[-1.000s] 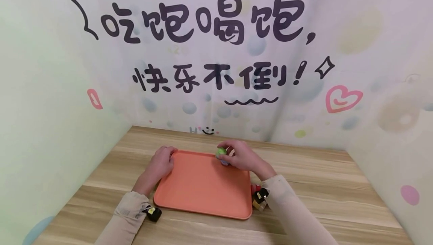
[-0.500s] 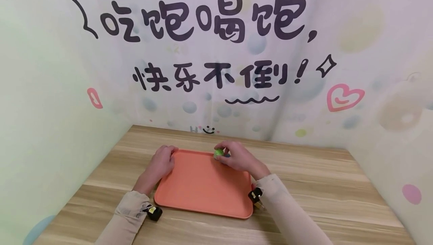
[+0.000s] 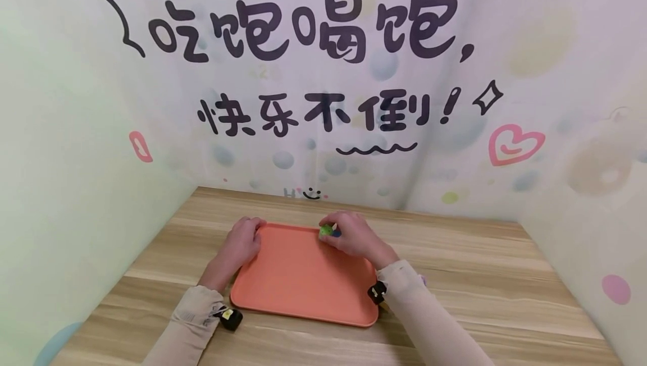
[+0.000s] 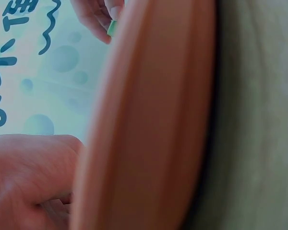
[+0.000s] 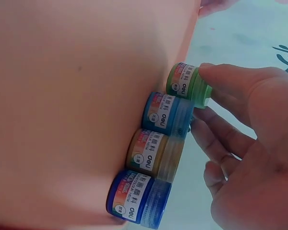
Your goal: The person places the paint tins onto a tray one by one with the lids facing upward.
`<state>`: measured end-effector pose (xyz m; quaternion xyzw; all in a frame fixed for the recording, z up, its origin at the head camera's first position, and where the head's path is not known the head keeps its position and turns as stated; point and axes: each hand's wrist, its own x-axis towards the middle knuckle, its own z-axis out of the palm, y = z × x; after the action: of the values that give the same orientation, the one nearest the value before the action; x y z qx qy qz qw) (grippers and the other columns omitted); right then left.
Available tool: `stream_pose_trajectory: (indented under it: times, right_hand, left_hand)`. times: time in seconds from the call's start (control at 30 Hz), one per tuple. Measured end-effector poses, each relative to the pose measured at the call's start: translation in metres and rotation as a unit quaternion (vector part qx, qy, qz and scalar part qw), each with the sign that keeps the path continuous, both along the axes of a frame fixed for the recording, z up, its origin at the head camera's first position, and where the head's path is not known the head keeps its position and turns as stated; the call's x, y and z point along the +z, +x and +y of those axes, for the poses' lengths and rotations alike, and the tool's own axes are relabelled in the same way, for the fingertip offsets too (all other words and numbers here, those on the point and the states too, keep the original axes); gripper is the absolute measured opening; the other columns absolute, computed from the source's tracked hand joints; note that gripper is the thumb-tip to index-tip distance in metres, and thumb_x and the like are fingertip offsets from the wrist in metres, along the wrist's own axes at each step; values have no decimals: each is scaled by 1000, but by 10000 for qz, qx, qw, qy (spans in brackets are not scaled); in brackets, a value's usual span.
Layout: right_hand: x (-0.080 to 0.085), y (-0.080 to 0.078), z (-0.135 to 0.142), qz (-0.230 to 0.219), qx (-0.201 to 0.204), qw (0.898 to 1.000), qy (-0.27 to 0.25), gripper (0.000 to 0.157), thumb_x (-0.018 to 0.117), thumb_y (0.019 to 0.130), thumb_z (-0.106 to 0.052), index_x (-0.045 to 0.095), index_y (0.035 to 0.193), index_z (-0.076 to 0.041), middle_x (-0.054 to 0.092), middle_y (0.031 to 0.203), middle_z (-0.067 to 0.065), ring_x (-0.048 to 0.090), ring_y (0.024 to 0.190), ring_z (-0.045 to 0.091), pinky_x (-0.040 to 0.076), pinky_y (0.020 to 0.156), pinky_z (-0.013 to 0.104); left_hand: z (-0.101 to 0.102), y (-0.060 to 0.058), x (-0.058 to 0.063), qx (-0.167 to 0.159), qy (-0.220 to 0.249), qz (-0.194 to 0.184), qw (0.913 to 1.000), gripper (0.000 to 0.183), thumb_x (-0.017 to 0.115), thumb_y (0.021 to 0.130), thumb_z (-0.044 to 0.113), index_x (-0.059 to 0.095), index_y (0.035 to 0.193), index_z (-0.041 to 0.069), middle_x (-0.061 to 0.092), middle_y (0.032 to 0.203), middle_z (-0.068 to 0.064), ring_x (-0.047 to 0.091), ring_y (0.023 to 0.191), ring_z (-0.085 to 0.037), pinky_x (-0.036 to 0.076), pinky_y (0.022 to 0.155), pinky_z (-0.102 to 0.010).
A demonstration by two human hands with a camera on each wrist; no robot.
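Note:
A small green-lidded paint jar [image 3: 326,232] is at the far edge of the orange tray [image 3: 298,276], pinched between thumb and fingers of my right hand [image 3: 356,235]. The right wrist view shows this green jar [image 5: 182,80] at the end of a row on the tray. Beside it stand a light blue paint jar [image 5: 158,113], an ochre one [image 5: 146,152] and a dark blue one [image 5: 130,197]. My left hand [image 3: 244,247] grips the tray's far left corner, thumb on the inner side. In the left wrist view, the tray's rim hides most of its fingers.
The tray lies on a wood-grain table [image 3: 480,276] against a lettered wall cloth [image 3: 313,158]. A black wrist camera [image 3: 229,319] sits by the left cuff, another [image 3: 377,293] over the tray's right edge. A small purple thing [image 3: 423,280] peeks from behind the right sleeve.
My right hand has shifted slightly left and down with the green paint jar, to the tray's far edge. The right sleeve now covers red and tan things beside the tray. My left hand stays put.

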<state>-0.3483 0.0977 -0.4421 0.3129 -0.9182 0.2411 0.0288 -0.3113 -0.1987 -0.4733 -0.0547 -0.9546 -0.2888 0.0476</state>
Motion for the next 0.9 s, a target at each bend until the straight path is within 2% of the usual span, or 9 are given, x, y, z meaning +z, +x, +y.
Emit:
stream_pose_trajectory:
  times: [0.1,0.2,0.4,0.57,0.7,0.9]
  right_hand:
    - [0,1,-1,95,-25,9999,123,31,83,97,-24,80,124,-9,81,115,4,74,109,26,49,110,55]
    - [0,2,-2,148,-56,9996,218,32,84,96,-25,80,124,-10,81,114,4,73,112,29,46,111,59]
    - [1,5,-2,136,-51,9997,214,35,85,95,-25,80,125,-9,80,112,5,72,110,31,46,110,60]
    - [-1,5,-2,351,-24,9986,394,34,84,96,-27,81,125,-11,78,110,3,70,107,27,49,105,58]
    - [-2,6,-3,455,-129,9980,431,30,84,96,-29,82,120,-12,78,110,4,69,105,25,50,102,57]
    - [0,10,-4,386,-344,9980,373,30,84,96,-29,82,120,-11,78,113,6,69,107,28,49,102,57]
  left_hand:
    - [-1,0,0,19,-30,-20,10000,36,60,104,-3,65,139,-7,66,127,-25,63,112,-36,60,102,-54]
    - [-1,0,0,61,-27,-76,9999,36,60,104,-2,65,140,-7,65,127,-25,63,111,-35,60,102,-54]
    - [0,0,0,107,16,-153,9998,37,61,104,-2,64,141,-7,65,129,-25,62,111,-35,59,103,-54]
    - [0,-1,-1,104,-44,-149,9998,36,60,105,-1,64,140,-7,65,129,-25,62,114,-36,58,105,-55]
    - [0,-1,-1,93,-86,-111,9999,36,60,104,-1,65,140,-7,66,127,-25,63,112,-36,59,104,-55]
    - [1,1,1,62,-113,-14,9999,35,59,104,-1,65,138,-7,66,127,-25,63,113,-37,58,104,-55]
